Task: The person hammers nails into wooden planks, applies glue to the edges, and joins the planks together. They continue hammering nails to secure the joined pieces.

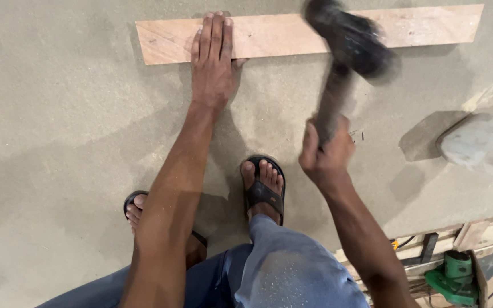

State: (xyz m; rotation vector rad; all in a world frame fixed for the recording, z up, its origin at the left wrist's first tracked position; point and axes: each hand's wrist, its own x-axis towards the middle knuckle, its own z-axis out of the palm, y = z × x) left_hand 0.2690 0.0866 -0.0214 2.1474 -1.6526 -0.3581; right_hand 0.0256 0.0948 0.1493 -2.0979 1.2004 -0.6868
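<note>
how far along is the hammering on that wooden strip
Done: the long flat pale wooden strip lies on the sandy grey floor. In hand: the left hand presses it flat; the right hand holds a blurred black mallet above it. Left: unclear.

Pale tan wooden plank (309, 34) on grey-beige floor (58, 114).
Black mallet (349, 40), 2 black sandals (263, 191), blue jeans (292, 268), green tool (455, 276).

Soft even daylight, faint shadows, motion-blurred hammer (349, 40).
</note>
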